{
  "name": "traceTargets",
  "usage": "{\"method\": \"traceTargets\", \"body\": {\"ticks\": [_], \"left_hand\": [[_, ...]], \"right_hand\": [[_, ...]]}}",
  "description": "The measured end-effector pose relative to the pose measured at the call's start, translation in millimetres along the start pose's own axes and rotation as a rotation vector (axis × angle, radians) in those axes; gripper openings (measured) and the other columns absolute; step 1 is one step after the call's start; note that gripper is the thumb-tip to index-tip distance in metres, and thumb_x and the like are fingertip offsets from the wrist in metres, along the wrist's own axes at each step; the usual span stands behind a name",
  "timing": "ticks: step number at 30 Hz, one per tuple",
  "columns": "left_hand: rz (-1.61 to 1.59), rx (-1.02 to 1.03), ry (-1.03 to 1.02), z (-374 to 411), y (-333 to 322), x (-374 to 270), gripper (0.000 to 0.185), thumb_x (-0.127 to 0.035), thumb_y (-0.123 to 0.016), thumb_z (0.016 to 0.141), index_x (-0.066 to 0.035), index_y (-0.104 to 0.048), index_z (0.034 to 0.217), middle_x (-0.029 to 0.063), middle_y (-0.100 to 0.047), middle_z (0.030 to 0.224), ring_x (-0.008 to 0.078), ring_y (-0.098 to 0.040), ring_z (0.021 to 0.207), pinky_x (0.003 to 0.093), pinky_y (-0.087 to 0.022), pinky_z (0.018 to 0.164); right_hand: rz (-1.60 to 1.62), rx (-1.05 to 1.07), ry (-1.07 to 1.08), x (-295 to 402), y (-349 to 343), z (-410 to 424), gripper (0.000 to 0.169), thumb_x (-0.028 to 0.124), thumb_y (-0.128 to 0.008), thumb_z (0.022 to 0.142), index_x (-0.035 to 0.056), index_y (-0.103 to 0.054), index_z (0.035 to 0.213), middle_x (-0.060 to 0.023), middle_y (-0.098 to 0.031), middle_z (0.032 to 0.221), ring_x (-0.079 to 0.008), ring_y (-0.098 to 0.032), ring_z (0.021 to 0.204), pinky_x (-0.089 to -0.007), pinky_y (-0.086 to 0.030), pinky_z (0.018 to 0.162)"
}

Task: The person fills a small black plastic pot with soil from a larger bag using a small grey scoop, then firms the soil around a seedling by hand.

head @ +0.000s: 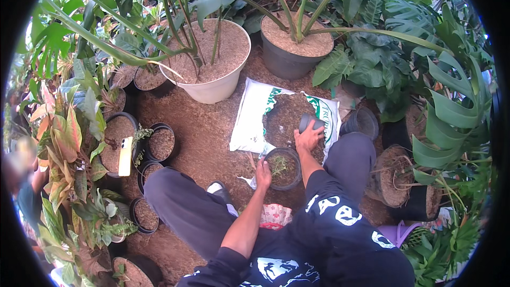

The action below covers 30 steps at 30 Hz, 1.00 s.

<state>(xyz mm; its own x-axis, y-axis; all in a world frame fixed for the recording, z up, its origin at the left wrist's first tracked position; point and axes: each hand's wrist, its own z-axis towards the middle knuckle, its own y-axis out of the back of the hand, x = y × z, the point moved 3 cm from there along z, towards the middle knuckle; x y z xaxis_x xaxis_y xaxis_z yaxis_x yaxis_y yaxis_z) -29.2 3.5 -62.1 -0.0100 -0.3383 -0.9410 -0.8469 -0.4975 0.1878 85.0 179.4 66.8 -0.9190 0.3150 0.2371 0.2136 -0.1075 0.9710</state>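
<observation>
My left hand (263, 174) grips the left rim of a black plastic pot (294, 183), which holds a small green plant in dark soil. Beyond it, my right hand (309, 137) is closed around a small dark pot (306, 121), tilted over the torn opening of a white plastic sack (250, 121). Dark potting mix (281, 117) shows inside that opening. The sack lies flat on the ground and bears green writing. What the small pot contains is hidden.
A white pot (209, 91) and a black pot (287, 63) with large plants stand behind the sack. Empty black pots (362, 123) lie to the right. A phone (125, 156) rests on a pot at left. A person (30, 199) is at the far left edge.
</observation>
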Motion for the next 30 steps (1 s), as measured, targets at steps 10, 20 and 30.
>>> {"method": "traceTargets", "body": {"ticks": [10,20,30], "left_hand": [[0.009,0.031,-0.049,-4.9,2.7,-5.5,0.053,-0.037,-0.037,0.104,0.005,-0.047,0.134,0.0258,-0.061,0.120,0.0350,-0.058,0.114,0.0400,-0.041,0.102],[-0.018,0.081,0.026,-0.3,1.9,0.0,0.052,-0.035,-0.038,0.103,0.006,-0.051,0.131,0.0268,-0.061,0.121,0.0373,-0.057,0.117,0.0407,-0.040,0.103],[0.003,0.106,0.069,7.6,-3.4,22.2,0.058,-0.041,-0.036,0.103,0.007,-0.049,0.132,0.0285,-0.057,0.128,0.0387,-0.053,0.123,0.0407,-0.037,0.107]], "right_hand": [[0.290,0.286,-0.075,35.4,-53.8,-14.8,0.085,0.040,-0.082,0.067,0.0227,-0.038,0.137,-0.0263,-0.032,0.134,-0.0487,-0.057,0.108,-0.0524,-0.052,0.089],[0.331,0.404,-0.068,30.3,-50.6,-12.7,0.081,0.041,-0.082,0.067,0.0242,-0.040,0.135,-0.0239,-0.031,0.138,-0.0475,-0.052,0.117,-0.0514,-0.049,0.096],[0.403,0.471,-0.141,20.5,-55.0,0.2,0.085,0.039,-0.082,0.064,0.0214,-0.041,0.137,-0.0222,-0.033,0.136,-0.0419,-0.054,0.116,-0.0489,-0.051,0.095]]}}
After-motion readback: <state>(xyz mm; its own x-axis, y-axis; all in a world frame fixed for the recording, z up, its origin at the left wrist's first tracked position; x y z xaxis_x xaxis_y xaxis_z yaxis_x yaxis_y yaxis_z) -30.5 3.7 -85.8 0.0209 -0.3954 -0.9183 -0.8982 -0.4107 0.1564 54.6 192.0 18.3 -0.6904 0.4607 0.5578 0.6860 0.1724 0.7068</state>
